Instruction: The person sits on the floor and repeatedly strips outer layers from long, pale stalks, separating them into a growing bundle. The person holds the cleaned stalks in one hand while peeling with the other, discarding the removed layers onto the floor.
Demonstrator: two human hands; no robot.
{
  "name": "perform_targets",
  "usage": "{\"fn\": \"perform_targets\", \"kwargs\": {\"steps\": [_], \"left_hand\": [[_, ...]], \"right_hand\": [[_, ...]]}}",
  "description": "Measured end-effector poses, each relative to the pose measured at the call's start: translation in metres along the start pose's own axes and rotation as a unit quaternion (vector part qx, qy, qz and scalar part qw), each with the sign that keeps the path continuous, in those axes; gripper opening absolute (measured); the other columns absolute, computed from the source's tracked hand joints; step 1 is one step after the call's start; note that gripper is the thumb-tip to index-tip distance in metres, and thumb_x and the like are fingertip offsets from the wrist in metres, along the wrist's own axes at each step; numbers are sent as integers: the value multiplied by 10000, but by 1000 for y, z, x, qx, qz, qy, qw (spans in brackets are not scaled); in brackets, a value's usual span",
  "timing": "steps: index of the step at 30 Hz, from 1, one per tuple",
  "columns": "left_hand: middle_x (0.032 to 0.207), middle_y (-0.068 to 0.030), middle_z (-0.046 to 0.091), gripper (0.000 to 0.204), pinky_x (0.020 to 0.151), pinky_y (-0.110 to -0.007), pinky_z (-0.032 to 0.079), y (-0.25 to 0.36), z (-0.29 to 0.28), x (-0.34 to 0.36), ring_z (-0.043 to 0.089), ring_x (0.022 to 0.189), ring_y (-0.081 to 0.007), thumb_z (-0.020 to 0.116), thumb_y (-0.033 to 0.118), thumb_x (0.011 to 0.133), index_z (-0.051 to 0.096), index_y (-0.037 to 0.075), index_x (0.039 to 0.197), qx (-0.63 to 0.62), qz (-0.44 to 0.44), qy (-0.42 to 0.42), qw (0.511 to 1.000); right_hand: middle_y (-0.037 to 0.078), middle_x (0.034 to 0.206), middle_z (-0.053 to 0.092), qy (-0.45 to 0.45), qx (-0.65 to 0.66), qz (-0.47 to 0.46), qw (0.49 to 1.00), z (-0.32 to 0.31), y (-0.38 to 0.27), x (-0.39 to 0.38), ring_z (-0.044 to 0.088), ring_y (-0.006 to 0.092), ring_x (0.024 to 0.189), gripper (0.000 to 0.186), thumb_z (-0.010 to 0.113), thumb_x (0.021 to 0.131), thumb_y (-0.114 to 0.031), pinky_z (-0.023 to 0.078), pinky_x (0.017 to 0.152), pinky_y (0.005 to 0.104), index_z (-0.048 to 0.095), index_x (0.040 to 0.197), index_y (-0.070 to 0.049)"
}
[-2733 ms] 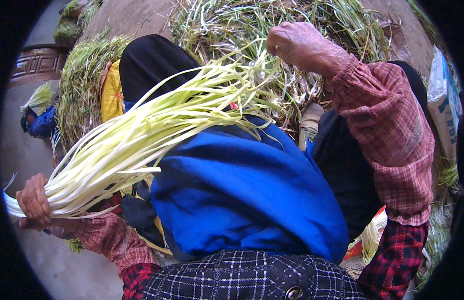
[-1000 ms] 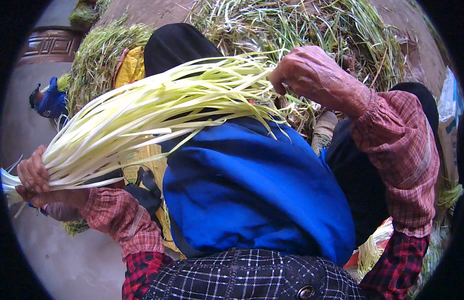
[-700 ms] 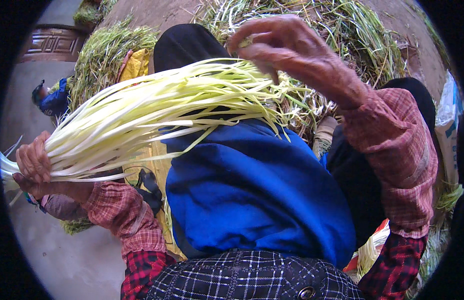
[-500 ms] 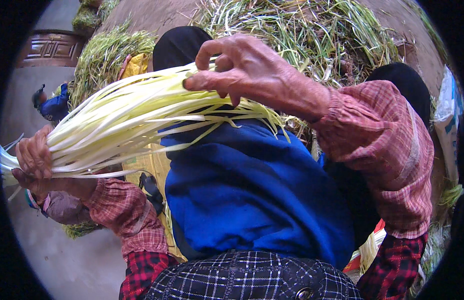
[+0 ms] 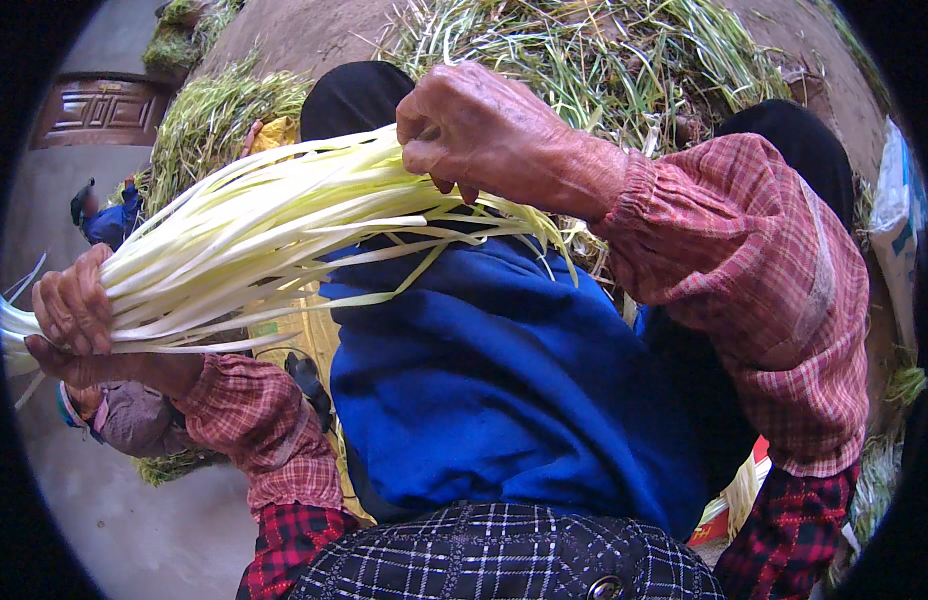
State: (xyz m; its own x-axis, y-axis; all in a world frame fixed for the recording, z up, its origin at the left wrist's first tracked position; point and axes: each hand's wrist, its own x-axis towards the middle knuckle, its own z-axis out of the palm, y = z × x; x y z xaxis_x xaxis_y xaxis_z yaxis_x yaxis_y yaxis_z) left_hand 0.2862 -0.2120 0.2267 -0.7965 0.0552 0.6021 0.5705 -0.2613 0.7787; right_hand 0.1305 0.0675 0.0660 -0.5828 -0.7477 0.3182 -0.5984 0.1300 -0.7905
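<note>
A long bundle of yellow chives [image 5: 254,225], white at the stalks and pale yellow toward the tips, stretches across the upper left. My left hand [image 5: 76,305] is wrapped round its stalk end at the far left. At the leafy end, my right hand [image 5: 494,130] has its thumb and fingers pinched together against the upper leaves. Whatever lies between those fingertips is hidden. Loose leaf tips [image 5: 534,225] hang below my right hand over the blue cloth [image 5: 504,380] across my lap.
Heaps of green leaves [image 5: 584,70] cover the ground beyond my knees, with another pile [image 5: 219,120] at the upper left. Two people, one in blue [image 5: 112,220] and one in a purplish top [image 5: 144,415], are at the left. A white sack [image 5: 894,220] stands at the right.
My right hand's thumb and fingers have closed from a wide gap into a pinch, and the hand has shifted slightly left. My left hand keeps its hold on the bundle.
</note>
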Motion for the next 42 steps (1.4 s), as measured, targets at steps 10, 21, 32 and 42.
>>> {"fn": "perform_targets", "kwargs": {"steps": [10,21,32,42], "left_hand": [[517,79,419,299,579,-188,407,1,-2,-2,426,406,-22,596,207,825,392,187,607,16,5,37,999],[516,68,402,304,575,-177,376,21,-36,-33,397,436,-27,588,171,802,379,191,583,20,33,132,990],[520,59,387,313,572,-177,369,35,-71,-48,381,484,-33,595,75,799,383,168,588,-37,-12,156,987],[518,44,361,329,621,-213,347,34,-79,-59,363,537,-75,604,75,776,359,166,578,-71,-62,190,977]], "right_hand": [[123,845,662,9,-378,-83,922,-11,34,-6,674,270,792,144,639,760,-140,546,661,392,648,897,-95],[150,805,645,23,-398,86,913,-50,98,-28,633,324,803,142,583,780,-172,457,708,478,657,861,-80],[143,750,622,3,-365,107,925,-81,86,-54,618,321,788,181,636,763,-257,455,653,461,663,768,-77],[109,656,615,-46,53,71,995,-44,75,-57,634,200,591,128,628,711,-131,496,549,326,658,766,-19]]}}
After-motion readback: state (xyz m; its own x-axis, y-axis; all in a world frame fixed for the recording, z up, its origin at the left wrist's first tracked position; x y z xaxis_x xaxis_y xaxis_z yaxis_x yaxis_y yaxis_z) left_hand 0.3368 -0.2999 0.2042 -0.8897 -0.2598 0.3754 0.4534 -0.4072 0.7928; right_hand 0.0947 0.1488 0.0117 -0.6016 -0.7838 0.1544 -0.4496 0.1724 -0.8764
